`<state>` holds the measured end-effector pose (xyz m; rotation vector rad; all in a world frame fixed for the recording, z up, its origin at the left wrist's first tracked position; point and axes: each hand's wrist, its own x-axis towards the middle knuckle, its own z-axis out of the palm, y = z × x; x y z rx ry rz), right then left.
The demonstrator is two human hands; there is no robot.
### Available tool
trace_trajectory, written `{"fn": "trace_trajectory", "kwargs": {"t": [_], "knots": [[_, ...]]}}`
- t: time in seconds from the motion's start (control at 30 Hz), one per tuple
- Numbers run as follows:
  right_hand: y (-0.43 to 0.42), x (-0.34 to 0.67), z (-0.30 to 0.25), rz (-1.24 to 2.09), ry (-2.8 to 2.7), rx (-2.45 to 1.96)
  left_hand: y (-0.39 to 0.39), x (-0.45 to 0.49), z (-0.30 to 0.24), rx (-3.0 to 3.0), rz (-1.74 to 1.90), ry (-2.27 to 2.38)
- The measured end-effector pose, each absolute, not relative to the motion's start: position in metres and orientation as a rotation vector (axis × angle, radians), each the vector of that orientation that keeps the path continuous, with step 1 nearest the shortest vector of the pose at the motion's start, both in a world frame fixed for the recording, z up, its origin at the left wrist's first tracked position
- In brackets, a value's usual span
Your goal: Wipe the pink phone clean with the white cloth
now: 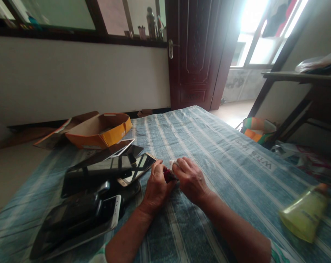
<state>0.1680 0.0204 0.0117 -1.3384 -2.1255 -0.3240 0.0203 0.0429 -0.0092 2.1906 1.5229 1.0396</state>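
Observation:
My left hand (155, 187) is closed around a small dark red object (168, 176), mostly covered by the fingers, so its kind cannot be made out. My right hand (192, 179) pinches a crumpled white tissue (172, 164) right against that object. Both hands are close together, low over the striped blue cloth (192, 138). Just left of my left hand lies a gold-rimmed smartphone (139, 168), screen up. Beside it is a pile of dark devices, with a large black one (99, 171) and a white-edged phone (114, 212) among them.
An open orange cardboard box (99, 137) stands at the far left of the cloth. On the right edge lies a yellow translucent pouch (304, 215). Beyond the cloth are a dark red door (196, 54) and, at right, a shelf (305, 76).

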Motion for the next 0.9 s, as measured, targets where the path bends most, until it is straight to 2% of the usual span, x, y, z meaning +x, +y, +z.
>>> {"fn": "trace_trajectory", "kwargs": {"t": [0.23,0.57,0.9], "knots": [[0.029,0.191,0.008,-0.429,-1.974,-1.528,0.042,0.02,-0.011,2.258,1.082,1.488],[0.011,0.164,0.013,-0.421,-2.092,-1.2,0.038,0.025,-0.004,2.142,1.086,1.398],[0.019,0.181,0.009,-0.492,-2.013,-1.38,0.038,0.025,-0.005,2.073,1.048,1.41]]}}
